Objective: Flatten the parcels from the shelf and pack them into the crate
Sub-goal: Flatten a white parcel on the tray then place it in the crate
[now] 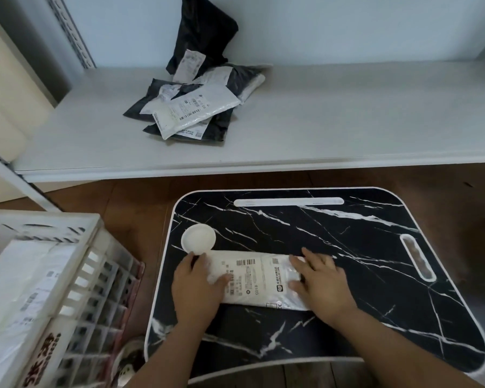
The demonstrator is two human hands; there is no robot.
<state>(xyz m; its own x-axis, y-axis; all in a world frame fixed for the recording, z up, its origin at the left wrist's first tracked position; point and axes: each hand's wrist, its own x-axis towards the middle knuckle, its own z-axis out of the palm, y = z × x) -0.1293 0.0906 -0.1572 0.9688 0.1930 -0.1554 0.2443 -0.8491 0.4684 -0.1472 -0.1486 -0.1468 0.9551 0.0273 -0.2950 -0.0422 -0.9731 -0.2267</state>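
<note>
From the head camera, looking down: a white parcel (259, 281) lies flat on a black marble-patterned lap table (333, 247), its printed label with barcode facing up. Both of the person's hands are on it. The left hand (198, 287) rests over the parcel's left end, fingers mostly straight and laid flat, thumb reaching in across the label. The right hand (319, 281) covers the right end, fingers spread and straight, palm down on the plastic. Neither hand is curled round the parcel; they press on it from above.

A round white dish (198, 238) sits on the table just beside the parcel's upper left corner, near the left hand's fingertips. The table has a white slot (289, 202) along its far edge and an oval cut-out (417, 257) on its right side.

To the left, on the wooden floor (129, 208), stands a white lattice crate (93, 278) with at least 1 white parcel (25, 289) already lying inside.

Beyond the table, a pale shelf (347, 113) carries a loose heap of parcels (191, 107), black and white ones overlapping, with 1 black bag (205, 32) leaning upright against the wall behind.
</note>
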